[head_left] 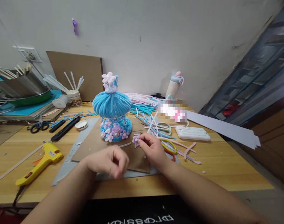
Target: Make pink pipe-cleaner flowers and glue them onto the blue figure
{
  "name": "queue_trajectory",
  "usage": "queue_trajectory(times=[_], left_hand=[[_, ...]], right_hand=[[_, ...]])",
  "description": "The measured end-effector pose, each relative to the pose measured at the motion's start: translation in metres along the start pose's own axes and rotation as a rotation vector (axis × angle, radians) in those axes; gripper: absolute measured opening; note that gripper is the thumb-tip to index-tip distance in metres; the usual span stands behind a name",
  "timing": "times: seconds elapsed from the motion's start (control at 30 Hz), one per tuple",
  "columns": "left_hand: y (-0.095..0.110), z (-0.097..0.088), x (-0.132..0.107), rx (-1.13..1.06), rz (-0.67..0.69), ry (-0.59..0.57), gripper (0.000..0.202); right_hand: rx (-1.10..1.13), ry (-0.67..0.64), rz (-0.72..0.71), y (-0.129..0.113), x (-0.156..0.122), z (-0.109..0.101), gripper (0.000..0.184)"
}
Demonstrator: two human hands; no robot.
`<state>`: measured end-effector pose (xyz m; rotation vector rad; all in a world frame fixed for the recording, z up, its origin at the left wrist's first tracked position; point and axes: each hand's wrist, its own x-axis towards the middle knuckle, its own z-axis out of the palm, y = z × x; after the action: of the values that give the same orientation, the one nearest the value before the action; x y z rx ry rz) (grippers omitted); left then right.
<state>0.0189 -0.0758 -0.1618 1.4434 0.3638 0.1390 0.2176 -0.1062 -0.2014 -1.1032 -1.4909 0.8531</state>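
Note:
Between the thumb and fingers of my right hand (153, 151) is a small purple pipe-cleaner flower (135, 141), held just above the cardboard sheet (86, 149). My left hand (109, 160) hovers over the near part of the cardboard. Its fingers are curled in toward the thumb; whether anything sits in them is hidden. Behind both hands stands a blue pipe-cleaner lamp-like piece (111, 105), with a domed top, a pink flower at its peak, and pink and purple flowers around its base. A thin pale strip (124, 145) lies on the cardboard between the hands.
A yellow glue gun (42, 160) rests at left, near black-handled scissors (39, 125) and a black cutter (65, 129). Right of the cardboard are loose pipe cleaners (190, 151), yellow-handled scissors (168, 144) and a white power bank-like box (192, 133). A bottle (174, 85) stands behind.

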Motion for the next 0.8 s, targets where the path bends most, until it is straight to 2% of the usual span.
queue_trajectory(times=[0.07, 0.13, 0.23, 0.43, 0.67, 0.8], left_hand=[[-0.006, -0.001, 0.004, -0.115, 0.109, 0.283, 0.026], [-0.013, 0.001, 0.012, -0.175, 0.19, 0.497, 0.033], [-0.019, 0.006, 0.024, -0.115, 0.236, 0.685, 0.034], [-0.022, 0.012, 0.03, 0.135, 0.086, 0.698, 0.033], [-0.023, 0.011, 0.03, 0.153, 0.03, 0.756, 0.032], [-0.022, 0.013, 0.031, 0.174, 0.019, 0.77, 0.024]], right_hand=[[-0.059, -0.001, -0.055, 0.002, -0.002, 0.001, 0.017], [-0.118, -0.005, -0.101, 0.004, -0.004, 0.001, 0.017], [-0.212, -0.002, -0.153, 0.003, -0.006, 0.003, 0.016], [-0.33, -0.041, -0.232, 0.001, -0.007, 0.005, 0.015], [-0.395, -0.073, -0.233, 0.002, -0.005, 0.005, 0.016], [-0.437, -0.103, -0.217, -0.001, -0.006, 0.006, 0.015]])
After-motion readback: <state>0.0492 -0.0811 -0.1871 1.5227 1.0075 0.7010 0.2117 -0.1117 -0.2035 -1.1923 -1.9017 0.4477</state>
